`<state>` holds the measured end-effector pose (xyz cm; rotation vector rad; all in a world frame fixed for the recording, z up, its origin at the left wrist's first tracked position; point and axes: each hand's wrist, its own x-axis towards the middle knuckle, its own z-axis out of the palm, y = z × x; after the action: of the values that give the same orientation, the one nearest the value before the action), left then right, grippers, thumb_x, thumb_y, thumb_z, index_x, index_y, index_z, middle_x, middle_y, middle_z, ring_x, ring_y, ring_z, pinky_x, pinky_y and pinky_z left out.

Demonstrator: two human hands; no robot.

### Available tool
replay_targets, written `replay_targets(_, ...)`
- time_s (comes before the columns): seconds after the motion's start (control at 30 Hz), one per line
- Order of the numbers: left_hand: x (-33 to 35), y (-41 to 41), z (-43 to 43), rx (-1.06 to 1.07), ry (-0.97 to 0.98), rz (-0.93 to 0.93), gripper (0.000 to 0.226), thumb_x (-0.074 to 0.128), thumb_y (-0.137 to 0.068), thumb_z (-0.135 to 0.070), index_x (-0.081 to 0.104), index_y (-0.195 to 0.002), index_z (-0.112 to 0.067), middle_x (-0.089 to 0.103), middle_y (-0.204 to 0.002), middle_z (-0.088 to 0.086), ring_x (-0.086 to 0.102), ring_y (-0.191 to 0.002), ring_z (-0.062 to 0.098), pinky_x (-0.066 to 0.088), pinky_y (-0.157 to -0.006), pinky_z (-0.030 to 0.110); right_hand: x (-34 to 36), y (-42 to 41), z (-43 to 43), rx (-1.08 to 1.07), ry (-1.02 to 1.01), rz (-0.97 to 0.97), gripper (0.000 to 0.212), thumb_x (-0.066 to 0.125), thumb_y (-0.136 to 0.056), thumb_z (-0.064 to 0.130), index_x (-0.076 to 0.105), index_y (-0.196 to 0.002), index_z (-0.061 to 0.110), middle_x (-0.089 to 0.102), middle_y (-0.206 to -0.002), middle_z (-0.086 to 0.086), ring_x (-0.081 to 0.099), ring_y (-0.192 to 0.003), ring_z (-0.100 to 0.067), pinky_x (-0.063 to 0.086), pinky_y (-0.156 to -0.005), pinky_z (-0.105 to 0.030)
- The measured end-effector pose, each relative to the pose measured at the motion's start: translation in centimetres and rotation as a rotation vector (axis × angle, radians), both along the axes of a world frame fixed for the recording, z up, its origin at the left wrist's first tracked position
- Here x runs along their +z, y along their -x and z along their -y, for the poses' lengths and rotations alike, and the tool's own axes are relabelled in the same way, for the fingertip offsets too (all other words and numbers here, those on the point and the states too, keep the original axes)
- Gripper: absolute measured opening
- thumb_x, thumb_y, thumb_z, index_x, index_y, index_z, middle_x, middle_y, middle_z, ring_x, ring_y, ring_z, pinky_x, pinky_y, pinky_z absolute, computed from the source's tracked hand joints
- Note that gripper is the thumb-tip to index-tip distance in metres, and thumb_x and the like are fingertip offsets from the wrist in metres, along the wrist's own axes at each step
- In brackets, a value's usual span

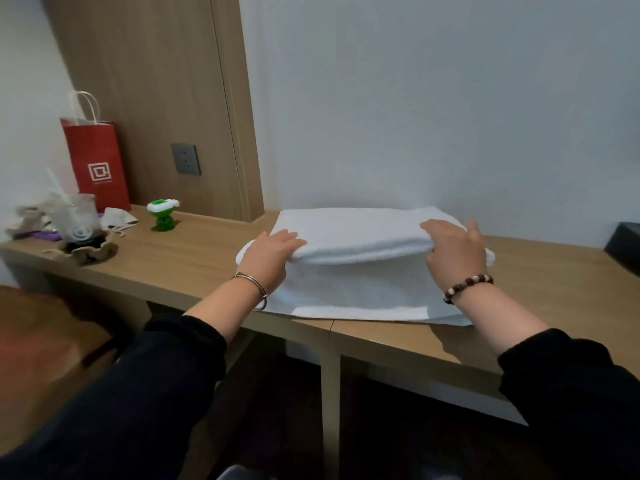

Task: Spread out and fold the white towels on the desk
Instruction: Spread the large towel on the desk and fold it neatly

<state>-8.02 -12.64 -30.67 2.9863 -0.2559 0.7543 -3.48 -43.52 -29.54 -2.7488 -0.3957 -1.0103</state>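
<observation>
Towel (pixel 360 233) fold gripped between left hand (pixel 268 252), right hand (pixel 455 251)

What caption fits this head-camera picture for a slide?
Left hand and right hand grip the folded edge of a white towel on a wooden desk.

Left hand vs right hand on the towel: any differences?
The left hand grips the towel at its left end; the right hand grips its right end. The left hand's wrist has a thin metal bangle; the right hand's has a beaded bracelet. The left hand's fingers point across the towel, the right hand's more toward the wall. Shared: both hold the folded upper layer, and both arms wear black sleeves.
</observation>
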Motion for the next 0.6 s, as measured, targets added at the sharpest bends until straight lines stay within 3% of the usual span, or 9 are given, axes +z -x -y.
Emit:
replay_targets(0.07, -2.6, 1.4, 0.2, -0.024, -0.132, -0.134, 0.066, 0.04, -0.084, 0.01, 0.04, -0.14, -0.025, 0.041, -0.145, -0.001, 0.034, -0.134, 0.017, 0.022, -0.11, 0.034, -2.6, 1.3, 1.1, 0.017, 0.15, -0.204, 0.054, 0.048, -0.083, -0.003, 0.052, -0.132, 0.02, 0.052, -0.138, -0.001, 0.043, -0.13, -0.015, 0.009, -0.115, -0.04)
replay_targets(0.17, -5.5, 2.7, 0.1, -0.001, -0.113, -0.285, 0.062, 0.042, -0.093, -0.006, 0.025, -0.147, -0.029, 0.023, -0.155, -0.006, 0.018, -0.143, 0.013, 0.013, -0.115, 0.036, -5.9, 2.4, 2.5, 0.068, 0.27, -0.498, 0.067, 0.038, -0.088, -0.004, 0.029, -0.147, 0.028, 0.026, -0.155, 0.003, 0.02, -0.143, -0.012, 0.004, -0.117, -0.037)
replay_targets(0.3, -6.1, 3.0, -0.1, -0.01, -0.052, -0.268, 0.058, 0.043, -0.095, -0.02, 0.023, -0.148, -0.031, 0.018, -0.157, -0.007, 0.013, -0.144, 0.013, 0.008, -0.116, 0.039, -6.5, 2.3, 3.0, 0.078, 0.314, -0.47, 0.071, 0.032, -0.088, -0.006, 0.021, -0.149, 0.029, 0.017, -0.158, 0.004, 0.012, -0.145, -0.013, 0.002, -0.117, -0.037)
replay_targets(0.5, -6.0, 2.6, 1.2, 0.014, -0.027, -0.272, 0.057, 0.041, -0.097, -0.018, 0.02, -0.149, -0.031, 0.017, -0.157, -0.006, 0.011, -0.145, 0.015, 0.006, -0.116, 0.042, -5.4, 1.1, 2.2, -0.021, 0.325, -0.508, 0.07, 0.031, -0.09, -0.006, 0.019, -0.149, 0.031, 0.015, -0.158, 0.004, 0.012, -0.145, -0.013, 0.001, -0.117, -0.046)
replay_targets(0.6, -6.1, 2.4, 1.2, 0.008, -0.049, -0.279, 0.058, 0.041, -0.097, -0.016, 0.02, -0.149, -0.031, 0.016, -0.157, -0.005, 0.011, -0.145, 0.016, 0.007, -0.116, 0.042, -5.5, 1.2, 1.5, 0.069, 0.258, -0.483, 0.071, 0.039, -0.09, -0.002, 0.02, -0.149, 0.032, 0.014, -0.158, 0.003, 0.013, -0.145, -0.015, 0.004, -0.117, -0.043)
